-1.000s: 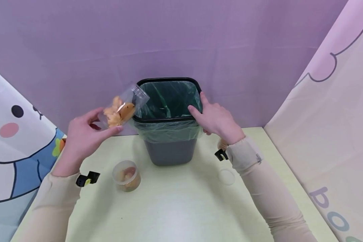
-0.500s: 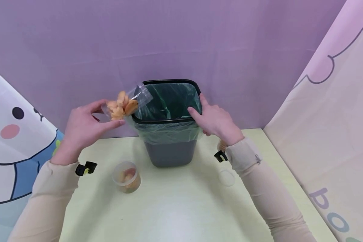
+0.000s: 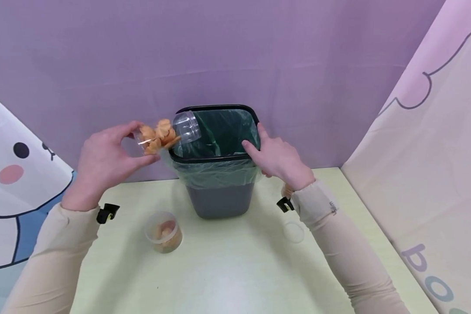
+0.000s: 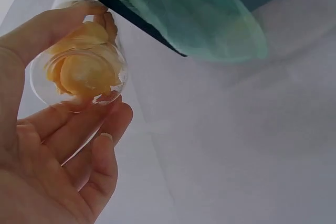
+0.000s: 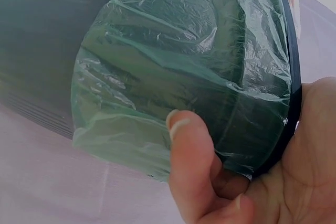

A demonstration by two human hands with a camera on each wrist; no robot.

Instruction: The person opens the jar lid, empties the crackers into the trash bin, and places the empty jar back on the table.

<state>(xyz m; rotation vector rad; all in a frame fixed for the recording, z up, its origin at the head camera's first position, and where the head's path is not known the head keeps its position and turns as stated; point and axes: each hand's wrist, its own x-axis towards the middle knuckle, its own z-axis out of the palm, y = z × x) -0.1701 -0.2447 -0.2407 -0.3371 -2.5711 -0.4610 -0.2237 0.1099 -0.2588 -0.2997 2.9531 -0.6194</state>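
Note:
My left hand (image 3: 106, 159) grips a clear plastic cup (image 3: 168, 131) of orange chips, tipped on its side with its mouth over the left rim of a grey bin (image 3: 220, 161). The bin is lined with a green bag (image 3: 220, 131). In the left wrist view the fingers (image 4: 79, 129) curl round the cup (image 4: 79, 72) from both sides. My right hand (image 3: 276, 155) holds the bin's right rim, with fingers over the black edge. In the right wrist view the thumb (image 5: 191, 166) presses on the green bag (image 5: 173, 77).
A second clear cup (image 3: 163, 231) with orange pieces stands on the pale yellow table (image 3: 235, 270) left of the bin. A clear round lid (image 3: 293, 231) lies on the table to the right. Purple cloth hangs behind, with printed cloth walls at both sides.
My left hand lifted the cup and tipped it further, bringing its mouth over the bin's rim. The right hand stayed on the rim.

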